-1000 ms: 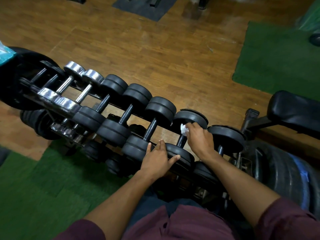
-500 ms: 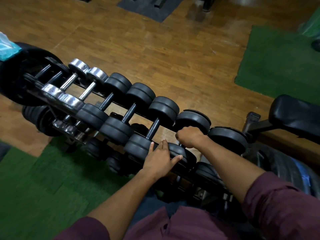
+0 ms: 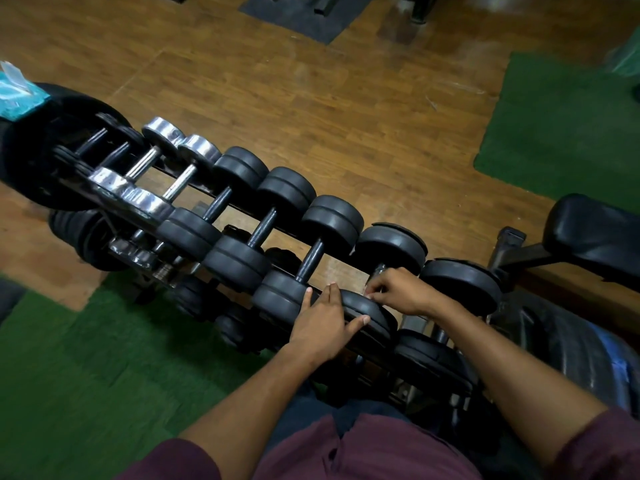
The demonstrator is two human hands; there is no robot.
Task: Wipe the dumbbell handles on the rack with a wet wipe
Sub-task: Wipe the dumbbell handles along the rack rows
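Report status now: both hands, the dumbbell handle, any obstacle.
Left hand flat on near dumbbell head, steadying. Right hand curled around dumbbell handle; wipe barely visible. No obstacle seen.

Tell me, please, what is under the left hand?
The left hand rests flat on a black dumbbell head. The part of the head beneath the palm is covered.

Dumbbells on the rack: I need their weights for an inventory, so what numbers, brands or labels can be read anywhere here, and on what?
None can be read.
Black dumbbells: no numbers or brand visible on them.
Chrome dumbbells: only glare, no marking.
Teal packet at the left edge: cut off and blurred, no readable print.
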